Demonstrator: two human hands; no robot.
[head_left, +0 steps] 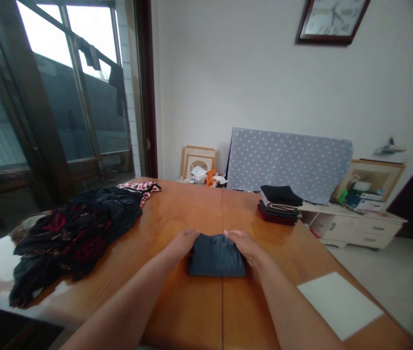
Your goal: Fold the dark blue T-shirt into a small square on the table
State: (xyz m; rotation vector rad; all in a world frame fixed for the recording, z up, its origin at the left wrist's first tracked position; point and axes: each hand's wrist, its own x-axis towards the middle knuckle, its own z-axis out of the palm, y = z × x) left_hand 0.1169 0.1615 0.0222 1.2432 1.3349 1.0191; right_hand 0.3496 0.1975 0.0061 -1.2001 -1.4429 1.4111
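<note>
A dark blue-grey garment [216, 257], folded into a small rectangle, lies on the wooden table [177, 301] right in front of me. My left hand [186, 243] grips its far left corner, fingers closed on the cloth. At the far right corner, my right hand [242, 243] pinches the fabric in the same way. The far edge between my hands sags slightly. Whether the bundle is trousers or another piece of clothing, I cannot tell.
A loose heap of dark clothes [78, 228] covers the table's left side. Toward the back right stands a stack of folded clothes [280, 204]. A white sheet [339, 304] lies near the right edge. Behind the table are a dotted cloth [288, 160] and a low white cabinet [367, 228].
</note>
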